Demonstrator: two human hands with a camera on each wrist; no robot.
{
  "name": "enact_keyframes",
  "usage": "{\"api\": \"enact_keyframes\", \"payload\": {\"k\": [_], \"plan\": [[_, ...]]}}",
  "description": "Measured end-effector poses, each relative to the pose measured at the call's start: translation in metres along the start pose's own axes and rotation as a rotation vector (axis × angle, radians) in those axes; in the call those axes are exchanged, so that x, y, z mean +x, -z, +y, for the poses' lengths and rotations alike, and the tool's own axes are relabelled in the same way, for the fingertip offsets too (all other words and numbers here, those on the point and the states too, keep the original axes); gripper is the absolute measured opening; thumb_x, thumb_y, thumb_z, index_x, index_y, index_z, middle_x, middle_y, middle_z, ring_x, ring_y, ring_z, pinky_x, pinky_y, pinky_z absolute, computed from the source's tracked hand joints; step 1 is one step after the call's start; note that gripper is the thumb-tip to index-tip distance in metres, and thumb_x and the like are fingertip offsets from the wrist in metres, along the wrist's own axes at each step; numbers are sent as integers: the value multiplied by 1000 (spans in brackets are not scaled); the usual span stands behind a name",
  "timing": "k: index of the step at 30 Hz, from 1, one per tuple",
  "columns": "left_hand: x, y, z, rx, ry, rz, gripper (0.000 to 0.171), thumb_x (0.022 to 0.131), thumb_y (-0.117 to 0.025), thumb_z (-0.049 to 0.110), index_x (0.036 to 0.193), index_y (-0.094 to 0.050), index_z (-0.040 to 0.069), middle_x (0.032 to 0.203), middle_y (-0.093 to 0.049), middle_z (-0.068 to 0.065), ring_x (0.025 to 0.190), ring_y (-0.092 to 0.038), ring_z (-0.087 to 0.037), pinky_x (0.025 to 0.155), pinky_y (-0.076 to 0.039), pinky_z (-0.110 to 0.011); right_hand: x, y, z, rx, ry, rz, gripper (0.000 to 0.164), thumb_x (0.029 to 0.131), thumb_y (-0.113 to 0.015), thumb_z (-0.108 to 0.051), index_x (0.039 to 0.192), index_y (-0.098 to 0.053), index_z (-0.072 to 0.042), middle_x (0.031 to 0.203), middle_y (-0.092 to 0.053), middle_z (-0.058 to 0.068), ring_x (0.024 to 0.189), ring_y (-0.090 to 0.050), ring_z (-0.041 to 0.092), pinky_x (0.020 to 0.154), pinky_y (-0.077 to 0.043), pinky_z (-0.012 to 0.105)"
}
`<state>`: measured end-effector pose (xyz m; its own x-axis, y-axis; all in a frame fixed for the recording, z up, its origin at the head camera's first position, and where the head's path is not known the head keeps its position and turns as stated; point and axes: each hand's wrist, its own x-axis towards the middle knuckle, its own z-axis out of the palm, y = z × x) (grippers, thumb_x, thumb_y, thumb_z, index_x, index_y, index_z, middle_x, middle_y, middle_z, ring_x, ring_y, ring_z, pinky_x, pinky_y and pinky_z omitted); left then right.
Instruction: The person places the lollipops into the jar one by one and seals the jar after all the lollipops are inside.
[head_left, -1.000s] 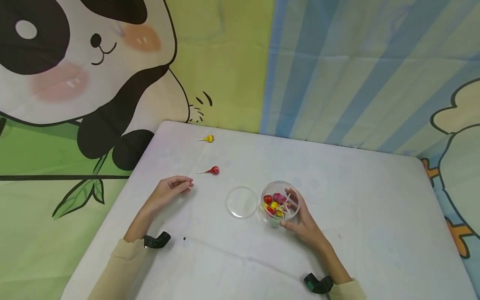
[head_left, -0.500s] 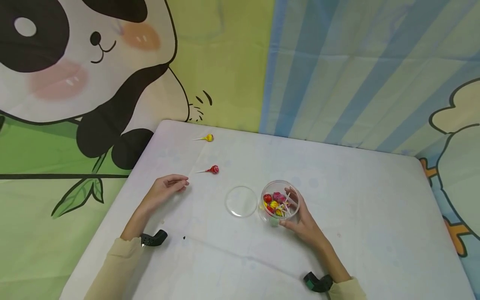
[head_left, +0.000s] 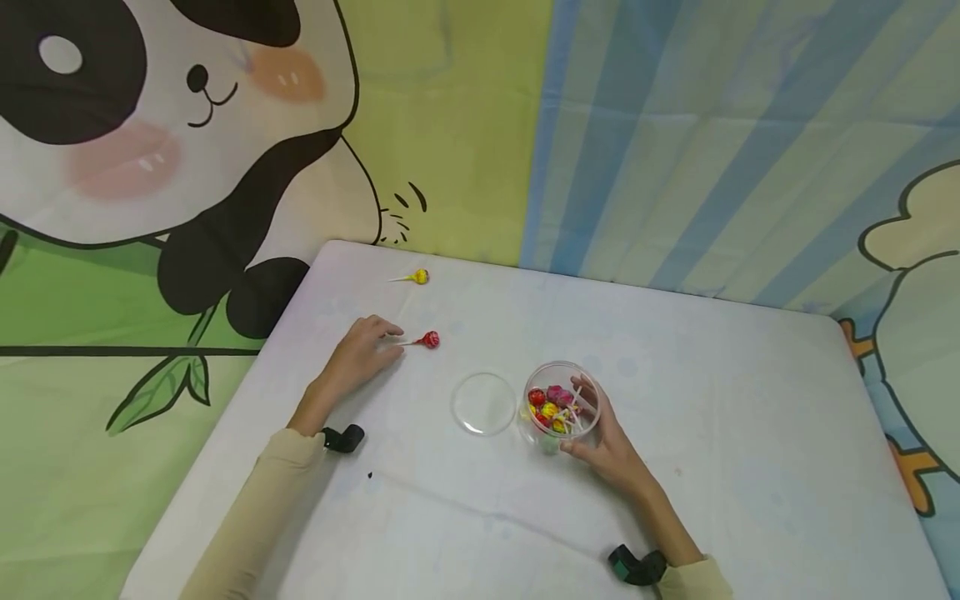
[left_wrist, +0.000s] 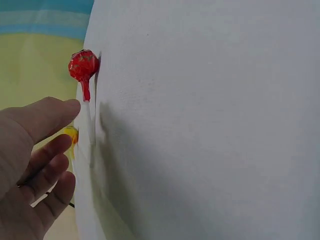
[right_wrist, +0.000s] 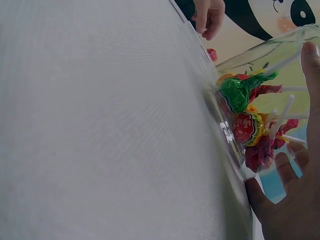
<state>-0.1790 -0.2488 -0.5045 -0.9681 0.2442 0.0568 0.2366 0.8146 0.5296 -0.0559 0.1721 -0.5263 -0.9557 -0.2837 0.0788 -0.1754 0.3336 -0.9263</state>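
Observation:
My left hand (head_left: 362, 354) is beside a red lollipop (head_left: 431, 340) that lies on the white table. Thumb and fingers stand apart around the end of its white stick; in the left wrist view the thumb (left_wrist: 60, 111) is close to the stick, with a gap visible. Behind it lies a yellow lollipop (head_left: 421, 277), stick pointing left. My right hand (head_left: 611, 454) grips a clear round jar (head_left: 529, 432) from its right side. Inside the jar are several lollipops, red, yellow, pink and one in a green wrapper (right_wrist: 236, 93), their white sticks leaning toward the hand.
A clear round lid (head_left: 483, 432) lies flat on the table (head_left: 720, 433) just left of the jar. A small black speck (head_left: 370, 475) is on the cloth toward the front. A printed panda backdrop (head_left: 300, 192) rises behind the table's far edge.
My left hand first drew back slightly to the left, then moved forward and right to the red lollipop's stick, its fingers spreading. The right hand and jar have stayed in place.

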Motion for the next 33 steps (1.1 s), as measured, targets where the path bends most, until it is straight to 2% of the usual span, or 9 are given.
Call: {"api": "enact_keyframes", "payload": {"k": [6,12,15,17,20,23,26,29,33], "plan": [[16,-9,5,6,64,-142,20,91,-67,19,108,-70,8,104,-63,-8,100,-57,-24,89,-49,-43,0,0,2,1,-1,-8,100,79,-76,-12,155,-14,-26,158,-28,13,143,-28,44,111,-15,71],[21,-16,7,33,66,-93,17,91,-68,20,103,-72,8,94,-66,-6,89,-57,-22,80,-48,-37,0,1,2,-5,8,-1,100,79,-76,-12,155,-14,-28,158,-28,13,143,-28,45,111,-16,72],[20,-16,8,-4,52,-61,18,91,-69,22,101,-73,8,92,-68,-6,87,-58,-21,79,-47,-35,1,1,1,7,5,1,100,79,-76,-11,154,-14,-31,158,-27,13,143,-28,44,111,-16,71],[18,-13,11,-92,74,-48,18,91,-69,23,101,-73,9,94,-70,-6,88,-60,-20,78,-47,-34,0,1,1,18,2,0,100,79,-76,-11,154,-14,-31,158,-27,13,144,-27,44,112,-16,71],[14,-6,17,-280,156,-26,22,91,-68,31,101,-74,13,98,-73,-5,91,-64,-18,78,-50,-32,0,1,2,24,-1,-2,99,79,-76,-11,154,-14,-32,158,-27,13,144,-27,44,112,-16,70],[12,2,30,-472,266,-3,32,86,-70,44,103,-74,16,102,-73,-2,93,-65,-15,82,-53,-34,0,0,2,17,-1,0,99,79,-76,-11,154,-15,-32,158,-28,12,143,-28,44,111,-16,71],[10,8,47,-620,330,21,42,82,-73,48,107,-73,14,100,-73,-1,91,-65,-13,89,-53,-40,0,0,2,12,-4,1,99,79,-76,-12,154,-14,-33,158,-28,11,143,-28,44,111,-17,71],[8,9,65,-732,343,35,43,82,-75,43,108,-72,9,94,-73,1,86,-66,-11,93,-52,-44,0,0,0,14,-5,-1,99,79,-76,-12,154,-14,-32,158,-27,12,143,-28,44,111,-16,71],[5,9,87,-812,312,26,39,83,-76,36,107,-71,6,88,-72,6,82,-67,-8,90,-55,-37,0,1,-2,10,-6,-2,99,79,-76,-12,155,-13,-30,158,-27,14,143,-28,44,112,-15,71]]}}
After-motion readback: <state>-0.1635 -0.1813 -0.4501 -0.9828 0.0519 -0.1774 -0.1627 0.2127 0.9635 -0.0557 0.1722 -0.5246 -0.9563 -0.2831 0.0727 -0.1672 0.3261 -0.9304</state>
